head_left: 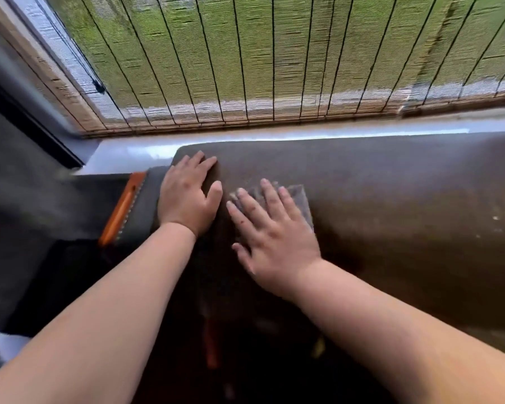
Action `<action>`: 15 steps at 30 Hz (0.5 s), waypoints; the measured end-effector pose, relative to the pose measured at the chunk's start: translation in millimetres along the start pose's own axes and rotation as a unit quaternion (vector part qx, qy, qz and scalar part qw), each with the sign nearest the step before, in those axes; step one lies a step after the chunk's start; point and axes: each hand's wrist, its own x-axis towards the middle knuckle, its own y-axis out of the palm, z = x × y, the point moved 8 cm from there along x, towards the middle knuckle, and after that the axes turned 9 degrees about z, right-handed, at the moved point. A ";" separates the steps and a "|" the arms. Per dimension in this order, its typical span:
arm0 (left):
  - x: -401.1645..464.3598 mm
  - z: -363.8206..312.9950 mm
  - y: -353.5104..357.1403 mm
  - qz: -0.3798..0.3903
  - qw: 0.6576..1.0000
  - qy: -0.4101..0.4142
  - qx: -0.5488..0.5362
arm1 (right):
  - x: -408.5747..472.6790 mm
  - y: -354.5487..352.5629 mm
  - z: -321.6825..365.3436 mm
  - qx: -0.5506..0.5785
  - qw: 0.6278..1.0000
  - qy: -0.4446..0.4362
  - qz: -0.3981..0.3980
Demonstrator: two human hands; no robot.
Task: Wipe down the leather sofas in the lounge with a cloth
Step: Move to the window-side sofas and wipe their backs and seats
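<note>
A dark brown leather sofa back (pixel 391 199) fills the middle and right of the head view, below a window. My right hand (pixel 274 237) lies flat with spread fingers on a grey cloth (pixel 299 199), pressing it against the sofa back near its left end. Only the cloth's far right part shows beyond my fingers. My left hand (pixel 187 193) rests flat on the sofa back's upper left corner, fingers over the top edge, holding nothing. The picture is blurred by motion.
A pale window sill (pixel 129 153) runs behind the sofa, under a bamboo blind (pixel 245 53). Left of the sofa stands a dark grey seat with an orange trim strip (pixel 123 208). Small white specks (pixel 494 218) mark the leather at right.
</note>
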 end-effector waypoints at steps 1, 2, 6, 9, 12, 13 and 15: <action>-0.1 -0.1 -0.1 0.006 1.000 -0.002 0.007 | -3.4 -1.6 -6.6 -0.008 1.000 -0.015 -0.001; -0.1 -0.3 -0.2 0.012 1.000 -0.003 0.014 | -7.8 -3.5 -24.3 -0.014 1.000 -0.001 -0.010; 0.9 -4.9 2.6 0.048 0.996 -0.006 0.076 | -37.3 -6.1 -132.1 0.018 0.983 0.182 -0.011; 2.2 -11.1 1.2 0.093 0.988 -0.031 0.115 | -38.8 -9.3 -130.1 0.060 0.964 0.259 -0.027; -0.2 -30.5 -1.4 0.108 0.986 -0.050 0.117 | -33.7 -4.1 -62.5 0.032 0.994 0.097 -0.037; 0.6 -47.1 0.4 0.112 0.987 -0.035 0.107 | -41.2 2.9 -48.1 0.005 0.999 0.024 -0.031; 4.9 -96.0 10.9 0.114 0.989 0.029 0.087 | -57.0 5.5 -70.6 -0.022 0.999 -0.028 -0.017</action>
